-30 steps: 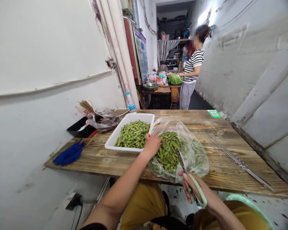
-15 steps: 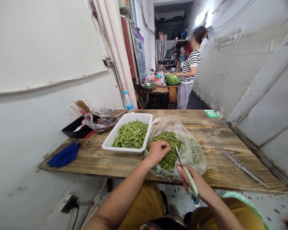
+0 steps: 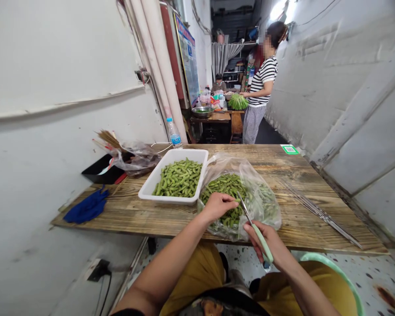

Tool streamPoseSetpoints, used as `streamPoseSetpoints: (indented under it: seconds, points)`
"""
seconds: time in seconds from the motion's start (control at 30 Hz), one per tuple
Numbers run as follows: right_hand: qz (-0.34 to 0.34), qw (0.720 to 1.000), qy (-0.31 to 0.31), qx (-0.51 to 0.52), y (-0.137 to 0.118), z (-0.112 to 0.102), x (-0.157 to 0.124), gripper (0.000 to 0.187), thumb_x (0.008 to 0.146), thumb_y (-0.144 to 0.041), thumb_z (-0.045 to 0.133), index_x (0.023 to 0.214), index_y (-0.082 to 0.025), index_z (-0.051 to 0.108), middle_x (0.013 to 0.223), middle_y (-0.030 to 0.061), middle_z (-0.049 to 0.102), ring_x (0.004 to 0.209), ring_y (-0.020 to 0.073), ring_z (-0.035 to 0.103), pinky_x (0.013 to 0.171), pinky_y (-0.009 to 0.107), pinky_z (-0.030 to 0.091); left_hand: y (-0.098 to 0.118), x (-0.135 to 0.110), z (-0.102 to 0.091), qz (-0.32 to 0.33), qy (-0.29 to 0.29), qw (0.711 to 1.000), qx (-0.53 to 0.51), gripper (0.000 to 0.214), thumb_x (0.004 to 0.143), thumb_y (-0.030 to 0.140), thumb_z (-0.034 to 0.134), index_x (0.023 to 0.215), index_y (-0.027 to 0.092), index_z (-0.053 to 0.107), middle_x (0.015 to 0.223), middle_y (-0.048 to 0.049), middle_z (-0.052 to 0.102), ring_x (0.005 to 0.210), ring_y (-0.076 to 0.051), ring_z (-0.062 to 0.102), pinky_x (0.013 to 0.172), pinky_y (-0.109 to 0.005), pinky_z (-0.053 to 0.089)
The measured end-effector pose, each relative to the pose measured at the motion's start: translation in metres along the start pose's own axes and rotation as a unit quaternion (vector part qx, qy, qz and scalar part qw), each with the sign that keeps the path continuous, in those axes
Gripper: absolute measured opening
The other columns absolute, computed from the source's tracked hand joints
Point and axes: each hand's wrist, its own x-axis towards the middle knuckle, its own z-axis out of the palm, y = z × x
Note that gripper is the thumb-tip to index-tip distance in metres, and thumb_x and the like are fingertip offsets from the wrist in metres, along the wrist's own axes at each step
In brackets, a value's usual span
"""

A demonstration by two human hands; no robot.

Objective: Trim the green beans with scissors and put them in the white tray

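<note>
My left hand (image 3: 220, 206) is over the clear plastic bag (image 3: 266, 204), its fingers pinched on a green soybean pod (image 3: 237, 200). In my right hand (image 3: 266, 241) is a pair of scissors (image 3: 260, 239) with pale green handles; the blades point up and away, their tips close beside the pod. Many pods (image 3: 228, 181) fill the bag. To its left stands a white plastic tub (image 3: 145, 194) with a heap of pods (image 3: 179, 177) in it.
Metal skewers (image 3: 322, 215) lie on the wooden table (image 3: 303, 164) at right. At left are a blue cloth (image 3: 87, 206), a black tray (image 3: 102, 171) and a water bottle (image 3: 174, 134). A green-rimmed basin (image 3: 345, 274) sits below. A person (image 3: 263, 83) holds greens further back.
My left hand has moved slightly right, bringing a pod up to the scissor tips. The whole view has shifted a little as my head tilted.
</note>
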Motion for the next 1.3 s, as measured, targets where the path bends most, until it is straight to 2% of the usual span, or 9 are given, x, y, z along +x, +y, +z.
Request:
streamPoseSetpoints:
  seconds: [0.2,0.37,0.8,0.87,0.97,1.03,1.07,1.17,1.3]
  points:
    - [-0.011,0.999,-0.008,0.034,0.002,0.001,-0.005,0.048,0.075,-0.063,0.054,0.094,-0.02,0.05,0.059,-0.0072,0.045,0.04,0.008,0.044,0.036,0.021,0.04,0.002,-0.002,-0.002,-0.052,-0.031,0.984,-0.167,0.023,0.062,0.033,0.071,0.077,0.015,0.071,0.066,-0.0009,0.067,0.054,-0.008,0.051,0.054,-0.021,0.036]
    - [0.004,0.999,-0.039,0.029,-0.008,0.006,-0.015,0.046,0.08,-0.065,0.044,0.075,-0.019,0.047,0.063,-0.0047,0.048,0.047,0.009,0.048,0.044,0.022,0.042,0.002,-0.005,0.003,-0.103,-0.034,0.951,-0.289,0.031,0.057,0.033,0.077,0.074,0.012,0.06,0.063,-0.003,0.065,0.054,-0.009,0.058,0.048,-0.018,0.033]
    - [-0.005,1.0,-0.03,0.007,-0.002,0.012,-0.01,0.045,0.078,-0.064,0.049,0.067,-0.02,0.042,0.048,-0.0092,0.041,0.033,0.0063,0.04,0.033,0.02,0.037,0.003,-0.019,0.014,-0.099,-0.025,0.959,-0.266,0.032,0.06,0.036,0.074,0.068,0.013,0.054,0.062,-0.0049,0.066,0.053,-0.012,0.061,0.045,-0.018,0.034]
    - [0.012,0.999,-0.019,0.023,0.002,0.011,-0.008,0.045,0.076,-0.064,0.052,0.068,-0.021,0.042,0.047,-0.0103,0.038,0.029,0.0056,0.036,0.028,0.019,0.033,0.003,-0.019,0.003,-0.075,0.005,0.97,-0.229,0.027,0.064,0.035,0.07,0.071,0.014,0.054,0.063,-0.0047,0.066,0.054,-0.013,0.061,0.047,-0.02,0.036]
    - [0.006,0.999,-0.006,0.051,0.006,0.009,-0.007,0.044,0.074,-0.063,0.055,0.081,-0.021,0.047,0.051,-0.0097,0.041,0.032,0.0067,0.038,0.029,0.02,0.036,0.005,-0.016,-0.035,0.019,0.202,0.977,-0.064,0.016,0.074,0.03,0.06,0.08,0.015,0.057,0.07,-0.0049,0.066,0.064,-0.016,0.063,0.061,-0.026,0.045]
    - [-0.003,0.999,-0.006,0.053,0.006,0.007,-0.008,0.046,0.074,-0.062,0.055,0.091,-0.02,0.048,0.054,-0.0085,0.043,0.037,0.0079,0.041,0.033,0.021,0.039,0.009,-0.013,-0.065,0.073,0.349,0.926,0.121,0.017,0.078,0.026,0.055,0.09,0.016,0.06,0.087,-0.0085,0.067,0.084,-0.021,0.062,0.079,-0.034,0.045]
    - [-0.006,0.999,-0.007,0.049,0.005,0.007,-0.009,0.047,0.075,-0.062,0.055,0.094,-0.02,0.048,0.057,-0.0077,0.044,0.041,0.0085,0.043,0.036,0.022,0.04,0.012,-0.012,-0.078,0.086,0.375,0.898,0.212,0.021,0.077,0.023,0.055,0.096,0.017,0.061,0.1,-0.011,0.065,0.098,-0.024,0.059,0.087,-0.039,0.042]
    - [-0.004,1.0,-0.008,0.03,0.003,0.008,-0.012,0.048,0.077,-0.062,0.052,0.098,-0.019,0.049,0.061,-0.0055,0.045,0.049,0.0103,0.047,0.043,0.023,0.042,0.015,-0.008,-0.094,0.113,0.337,0.839,0.411,0.034,0.076,0.017,0.057,0.109,0.022,0.062,0.129,-0.0127,0.051,0.124,-0.031,0.038,0.101,-0.049,0.025]
    - [-0.005,0.999,-0.016,0.028,0.0,0.012,-0.014,0.049,0.079,-0.064,0.047,0.099,-0.019,0.049,0.062,-0.005,0.044,0.05,0.0107,0.046,0.044,0.024,0.042,0.001,0.007,-0.074,0.182,0.124,0.847,0.484,0.023,0.08,0.013,0.049,0.085,0.024,0.069,0.102,-0.0087,0.064,0.108,-0.026,0.048,0.101,-0.046,0.021]
